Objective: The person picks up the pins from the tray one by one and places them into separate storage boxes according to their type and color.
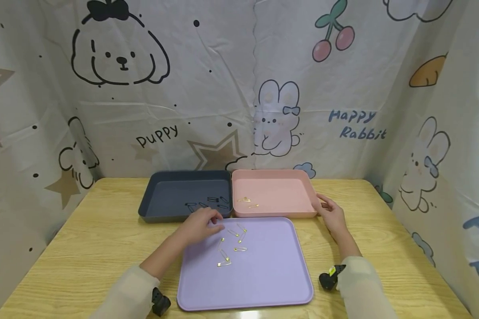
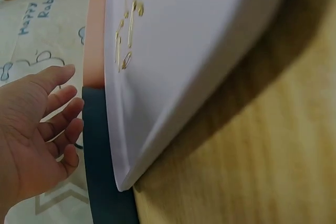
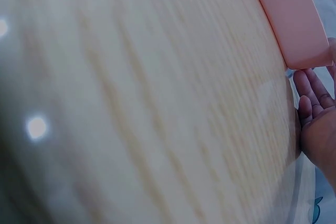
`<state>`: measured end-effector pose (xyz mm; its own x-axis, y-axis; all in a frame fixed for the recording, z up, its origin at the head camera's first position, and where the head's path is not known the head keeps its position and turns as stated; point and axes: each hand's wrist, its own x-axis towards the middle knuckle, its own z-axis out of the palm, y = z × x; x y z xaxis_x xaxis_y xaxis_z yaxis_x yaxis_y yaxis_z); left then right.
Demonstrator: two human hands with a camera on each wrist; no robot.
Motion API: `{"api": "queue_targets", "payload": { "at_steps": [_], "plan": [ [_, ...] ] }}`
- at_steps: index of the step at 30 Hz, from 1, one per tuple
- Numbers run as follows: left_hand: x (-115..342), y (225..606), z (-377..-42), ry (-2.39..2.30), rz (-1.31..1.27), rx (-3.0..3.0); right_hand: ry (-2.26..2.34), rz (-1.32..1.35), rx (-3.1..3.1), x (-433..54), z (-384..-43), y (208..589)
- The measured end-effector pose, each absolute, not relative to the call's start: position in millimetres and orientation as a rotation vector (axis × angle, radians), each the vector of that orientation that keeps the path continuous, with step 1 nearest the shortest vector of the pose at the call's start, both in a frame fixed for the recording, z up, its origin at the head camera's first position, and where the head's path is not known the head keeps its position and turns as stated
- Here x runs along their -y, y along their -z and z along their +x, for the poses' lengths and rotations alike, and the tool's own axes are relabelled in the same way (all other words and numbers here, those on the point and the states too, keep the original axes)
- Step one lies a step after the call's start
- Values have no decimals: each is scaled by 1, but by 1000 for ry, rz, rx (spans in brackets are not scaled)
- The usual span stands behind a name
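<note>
My left hand (image 1: 201, 225) is over the far left corner of the lilac tray (image 1: 263, 283), near the dark tray's front wall. In the left wrist view its fingers (image 2: 65, 124) are loosely bent with nothing between them. Several gold safety pins (image 1: 241, 249) lie scattered on the lilac tray, to the right of this hand. Black safety pins (image 1: 213, 199) lie in the dark blue-grey tray (image 1: 167, 218). A few gold safety pins (image 1: 253, 205) are in the pink tray (image 1: 275, 214). My right hand (image 1: 334, 219) touches the pink tray's right side near its front corner, its fingers extended.
The dark and pink trays stand side by side behind the lilac one on a wooden table (image 1: 100, 248). A printed cloth (image 1: 219, 66) hangs at the back and both sides. Small black devices (image 1: 329, 279) are on both wrists.
</note>
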<state>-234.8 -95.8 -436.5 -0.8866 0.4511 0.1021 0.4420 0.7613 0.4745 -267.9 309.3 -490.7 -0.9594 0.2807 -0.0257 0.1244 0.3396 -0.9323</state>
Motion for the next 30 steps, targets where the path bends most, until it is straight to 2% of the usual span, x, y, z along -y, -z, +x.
{"api": "queue_targets", "payload": {
  "at_steps": [13, 30],
  "plan": [
    [103, 442, -201, -627, 1035, -2870, -1669, -370, 2489, -309, -269, 489],
    [104, 453, -178, -468, 1156, -2845, -1670, -369, 2483, -310, -270, 490]
  ]
}}
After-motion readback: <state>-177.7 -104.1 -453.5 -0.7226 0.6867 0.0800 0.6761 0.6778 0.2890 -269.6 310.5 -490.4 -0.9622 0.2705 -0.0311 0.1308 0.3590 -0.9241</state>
